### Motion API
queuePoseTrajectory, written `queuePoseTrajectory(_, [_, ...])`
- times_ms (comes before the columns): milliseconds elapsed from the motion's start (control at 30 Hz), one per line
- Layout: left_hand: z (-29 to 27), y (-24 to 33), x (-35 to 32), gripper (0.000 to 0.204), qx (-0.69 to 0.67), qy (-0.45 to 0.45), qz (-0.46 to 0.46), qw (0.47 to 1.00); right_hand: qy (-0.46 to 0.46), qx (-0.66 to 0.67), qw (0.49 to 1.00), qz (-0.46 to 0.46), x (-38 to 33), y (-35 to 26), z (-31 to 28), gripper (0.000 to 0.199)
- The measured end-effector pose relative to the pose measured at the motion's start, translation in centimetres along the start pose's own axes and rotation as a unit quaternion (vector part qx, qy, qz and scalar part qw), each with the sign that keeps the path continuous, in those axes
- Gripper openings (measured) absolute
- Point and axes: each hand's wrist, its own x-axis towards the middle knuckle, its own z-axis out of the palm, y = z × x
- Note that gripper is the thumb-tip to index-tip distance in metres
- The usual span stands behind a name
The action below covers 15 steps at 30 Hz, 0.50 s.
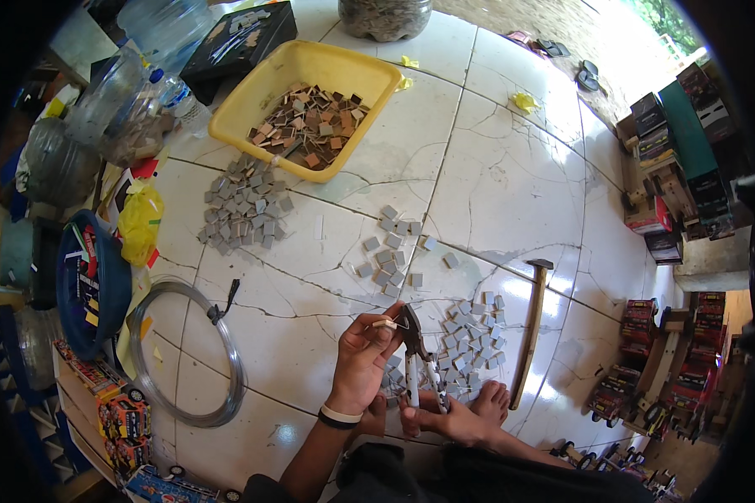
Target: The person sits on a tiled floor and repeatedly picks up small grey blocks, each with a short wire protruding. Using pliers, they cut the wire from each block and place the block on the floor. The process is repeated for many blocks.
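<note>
My left hand (pixel 359 356) pinches a small pale flat piece (pixel 384 324) between thumb and fingertips. Around the white handles of a pair of pliers (pixel 412 335) my right hand (pixel 446 421) is closed. The dark plier jaws point away from me and meet the edge of the small piece; whether they grip it or a thin wire there, I cannot tell. Beside the pliers, on the right, lies a pile of small grey square pieces (pixel 471 335). Several more grey squares (pixel 383 258) are scattered just beyond my hands.
A yellow basin (pixel 386 80) holds brown and grey squares; another grey pile (pixel 243 205) sits before it. A wire coil (pixel 236 369) lies left, a hammer (pixel 528 335) right. Toy trucks (pixel 617 390) line the right side; a blue tub (pixel 113 318) stands at left.
</note>
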Motion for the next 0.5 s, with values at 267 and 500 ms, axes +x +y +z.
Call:
queuePoseTrajectory(267, [1.3,-0.3,1.7,0.019,0.071,0.029,0.048,0.996,0.316,-0.325,0.879,-0.148,1.3,1.0,-0.4,0.029])
queuePoseTrajectory(500, [5.6,1.3,7.3,0.04,0.57,0.093,0.328,0.748,0.376,-0.079,0.906,-0.175,-0.1,0.1,-2.7,0.033])
